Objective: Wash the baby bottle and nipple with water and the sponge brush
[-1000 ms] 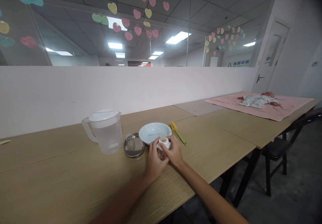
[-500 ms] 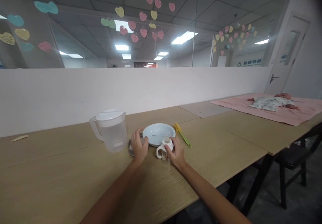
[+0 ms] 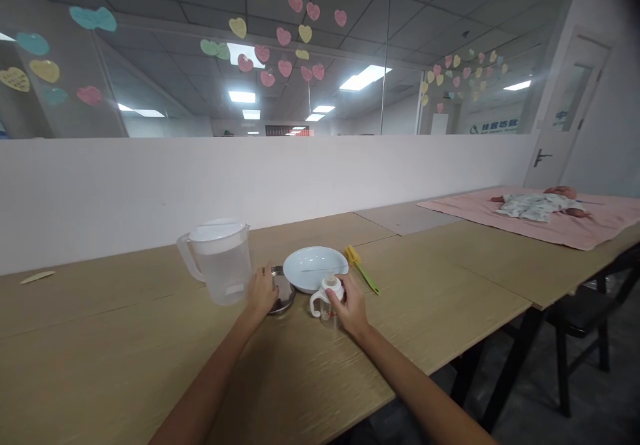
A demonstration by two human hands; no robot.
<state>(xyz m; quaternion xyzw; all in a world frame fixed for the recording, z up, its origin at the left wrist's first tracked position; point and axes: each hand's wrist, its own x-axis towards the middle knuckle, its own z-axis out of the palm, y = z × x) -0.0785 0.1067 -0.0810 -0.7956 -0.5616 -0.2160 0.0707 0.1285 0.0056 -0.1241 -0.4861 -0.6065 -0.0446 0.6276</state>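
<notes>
My right hand (image 3: 353,306) is closed around a clear baby bottle (image 3: 329,314) with a white collar and a white side handle. The bottle stands upright on the table, just in front of a pale blue-white bowl (image 3: 313,265). Over the left edge of a shallow round metal dish (image 3: 285,294) is my left hand (image 3: 261,292), its fingers extended and partly hidden from view; nothing shows in its grasp. Close to that hand's left side stands a translucent lidded pitcher (image 3: 223,265). A bottle brush (image 3: 364,270) with a yellow sponge head and green handle lies right of the bowl.
The wooden table (image 3: 150,365) runs along a white wall (image 3: 165,185) with glass above. At the far right, a baby-like figure in patterned clothing (image 3: 530,206) lies on a pink cloth (image 3: 465,206). A thin pale piece (image 3: 37,277) lies at far left. A dark chair (image 3: 583,311) stands right.
My left hand has shifted left across the metal dish, toward the pitcher, uncovering more of the dish. The right hand keeps its hold on the baby bottle in nearly the same place.
</notes>
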